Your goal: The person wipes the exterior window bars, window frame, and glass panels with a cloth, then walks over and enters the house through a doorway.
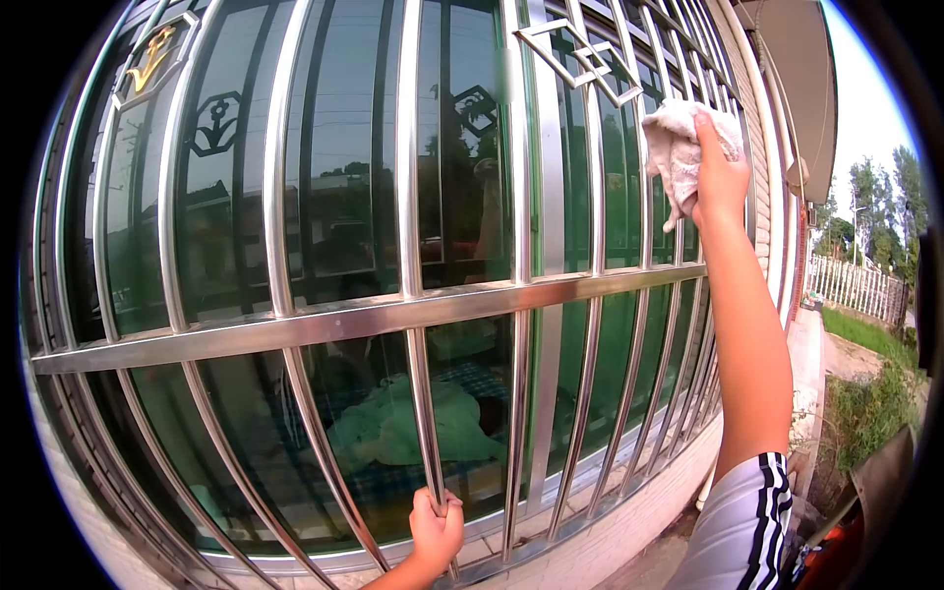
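My right hand is raised at the upper right, its fingers closed on a pale, crumpled cloth. The cloth lies against the upright bars near the right end of the metal window grille, and a corner of it hangs down. Low in the middle, my left hand is wrapped round one upright bar below the wide crossbar. Behind the bars is dark green window glass with reflections on it.
Diamond-shaped metal ornaments and a gold flower ornament are set among the upper bars. A tiled ledge runs beneath the grille. To the right are grass, a white fence and trees.
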A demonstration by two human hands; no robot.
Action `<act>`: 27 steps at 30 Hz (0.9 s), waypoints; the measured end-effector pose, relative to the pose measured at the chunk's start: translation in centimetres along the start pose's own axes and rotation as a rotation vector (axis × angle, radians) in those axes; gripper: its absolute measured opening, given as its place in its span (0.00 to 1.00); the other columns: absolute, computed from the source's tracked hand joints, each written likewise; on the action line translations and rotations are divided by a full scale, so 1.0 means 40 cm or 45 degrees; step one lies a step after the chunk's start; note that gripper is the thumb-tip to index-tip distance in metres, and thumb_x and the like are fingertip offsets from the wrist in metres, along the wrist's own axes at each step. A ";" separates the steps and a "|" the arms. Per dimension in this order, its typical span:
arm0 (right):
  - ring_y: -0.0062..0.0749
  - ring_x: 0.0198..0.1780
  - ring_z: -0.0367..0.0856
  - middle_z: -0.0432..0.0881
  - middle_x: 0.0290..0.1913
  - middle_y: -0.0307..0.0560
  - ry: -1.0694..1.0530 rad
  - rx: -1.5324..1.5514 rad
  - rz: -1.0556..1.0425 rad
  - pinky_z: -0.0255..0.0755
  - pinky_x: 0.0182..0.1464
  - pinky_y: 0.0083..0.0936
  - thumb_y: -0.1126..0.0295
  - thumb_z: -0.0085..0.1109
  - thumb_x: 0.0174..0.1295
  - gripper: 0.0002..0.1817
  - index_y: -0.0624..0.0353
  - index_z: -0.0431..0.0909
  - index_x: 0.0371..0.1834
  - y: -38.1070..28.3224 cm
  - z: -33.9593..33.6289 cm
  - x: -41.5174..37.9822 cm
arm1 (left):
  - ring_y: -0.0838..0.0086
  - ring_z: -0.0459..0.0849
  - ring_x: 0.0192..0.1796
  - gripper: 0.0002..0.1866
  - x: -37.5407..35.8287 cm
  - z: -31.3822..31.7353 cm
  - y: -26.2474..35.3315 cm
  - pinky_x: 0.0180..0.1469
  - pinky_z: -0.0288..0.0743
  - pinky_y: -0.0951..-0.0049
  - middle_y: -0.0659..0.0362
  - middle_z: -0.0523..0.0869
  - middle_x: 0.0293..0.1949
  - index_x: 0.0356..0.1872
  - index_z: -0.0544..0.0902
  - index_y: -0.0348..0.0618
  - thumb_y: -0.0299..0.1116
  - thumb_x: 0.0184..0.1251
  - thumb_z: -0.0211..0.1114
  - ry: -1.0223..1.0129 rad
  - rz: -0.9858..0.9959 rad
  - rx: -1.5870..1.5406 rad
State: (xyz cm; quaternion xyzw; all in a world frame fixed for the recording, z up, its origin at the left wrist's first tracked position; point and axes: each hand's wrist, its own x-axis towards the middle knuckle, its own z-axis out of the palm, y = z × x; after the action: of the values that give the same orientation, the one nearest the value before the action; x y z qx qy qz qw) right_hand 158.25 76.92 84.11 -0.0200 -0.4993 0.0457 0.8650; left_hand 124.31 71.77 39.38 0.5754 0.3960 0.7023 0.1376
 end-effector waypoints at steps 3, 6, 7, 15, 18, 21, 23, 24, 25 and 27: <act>0.40 0.51 0.83 0.83 0.51 0.57 0.238 -0.436 -0.231 0.75 0.55 0.31 0.50 0.74 0.51 0.37 0.70 0.75 0.54 0.044 0.054 0.208 | 0.71 0.83 0.29 0.08 -0.003 0.003 -0.001 0.37 0.77 0.71 0.55 0.83 0.27 0.38 0.71 0.38 0.24 0.61 0.61 0.071 0.020 0.096; 0.51 0.56 0.81 0.82 0.53 0.62 -0.024 -0.830 -0.170 0.72 0.58 0.36 0.49 0.69 0.51 0.36 0.68 0.75 0.54 0.090 0.210 0.228 | 0.71 0.82 0.28 0.08 -0.005 0.009 0.006 0.36 0.77 0.71 0.55 0.83 0.26 0.38 0.71 0.39 0.24 0.60 0.62 0.146 0.027 0.179; 0.53 0.55 0.81 0.83 0.51 0.62 -0.071 -0.868 -0.150 0.73 0.57 0.37 0.52 0.67 0.53 0.30 0.66 0.77 0.51 0.126 0.288 0.210 | 0.71 0.82 0.28 0.09 -0.006 0.012 0.009 0.36 0.77 0.71 0.56 0.83 0.26 0.38 0.71 0.39 0.24 0.60 0.62 0.167 0.039 0.225; 0.48 0.44 0.85 0.86 0.42 0.54 -0.600 -0.769 -0.940 0.77 0.49 0.36 0.59 0.70 0.54 0.23 0.60 0.79 0.50 0.058 0.395 0.118 | 0.73 0.81 0.27 0.07 -0.016 0.029 -0.008 0.35 0.76 0.73 0.58 0.81 0.25 0.37 0.73 0.39 0.23 0.58 0.61 0.366 0.028 0.344; 0.52 0.46 0.83 0.85 0.42 0.56 -0.568 -0.889 -0.885 0.76 0.49 0.39 0.61 0.69 0.53 0.22 0.60 0.78 0.49 0.083 0.318 0.162 | 0.74 0.81 0.27 0.08 -0.011 0.025 -0.027 0.34 0.76 0.73 0.58 0.81 0.25 0.38 0.74 0.39 0.23 0.58 0.61 0.400 0.049 0.402; 0.54 0.46 0.83 0.85 0.43 0.56 -0.327 -1.038 -0.879 0.76 0.48 0.42 0.60 0.68 0.54 0.20 0.58 0.79 0.47 0.116 0.238 0.217 | 0.74 0.82 0.28 0.09 -0.018 0.032 -0.021 0.36 0.77 0.73 0.58 0.82 0.26 0.40 0.75 0.39 0.24 0.58 0.62 0.438 0.003 0.373; 0.54 0.45 0.83 0.85 0.42 0.57 -0.277 -1.121 -0.721 0.76 0.47 0.42 0.58 0.67 0.55 0.21 0.60 0.78 0.47 0.141 0.155 0.257 | 0.74 0.82 0.29 0.09 -0.018 0.030 -0.031 0.37 0.77 0.74 0.58 0.83 0.27 0.40 0.75 0.39 0.23 0.58 0.62 0.452 0.079 0.454; 0.53 0.46 0.83 0.85 0.42 0.56 -0.256 -1.105 -0.638 0.76 0.47 0.41 0.57 0.67 0.55 0.21 0.60 0.78 0.46 0.139 0.118 0.262 | 0.74 0.82 0.29 0.09 -0.020 0.027 -0.030 0.37 0.77 0.74 0.58 0.83 0.27 0.40 0.75 0.39 0.23 0.58 0.62 0.463 0.074 0.448; 0.51 0.47 0.83 0.85 0.43 0.55 -0.237 -1.095 -0.566 0.76 0.47 0.41 0.56 0.66 0.56 0.21 0.61 0.77 0.45 0.126 0.091 0.255 | 0.75 0.82 0.29 0.09 -0.019 0.029 -0.032 0.37 0.77 0.74 0.58 0.83 0.28 0.40 0.75 0.39 0.23 0.58 0.61 0.468 0.046 0.398; 0.52 0.47 0.83 0.85 0.43 0.55 -0.216 -1.093 -0.642 0.76 0.48 0.41 0.55 0.67 0.56 0.22 0.61 0.77 0.45 0.118 0.066 0.227 | 0.76 0.81 0.30 0.10 -0.020 0.034 -0.035 0.38 0.76 0.75 0.58 0.83 0.29 0.41 0.75 0.38 0.23 0.59 0.61 0.462 0.024 0.348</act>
State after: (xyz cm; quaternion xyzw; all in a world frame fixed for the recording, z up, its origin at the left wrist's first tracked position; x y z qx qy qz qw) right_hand 160.21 82.48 92.89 -0.2489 -0.5310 -0.3725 0.7192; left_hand 125.45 72.70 37.87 0.4568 0.5001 0.7354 -0.0217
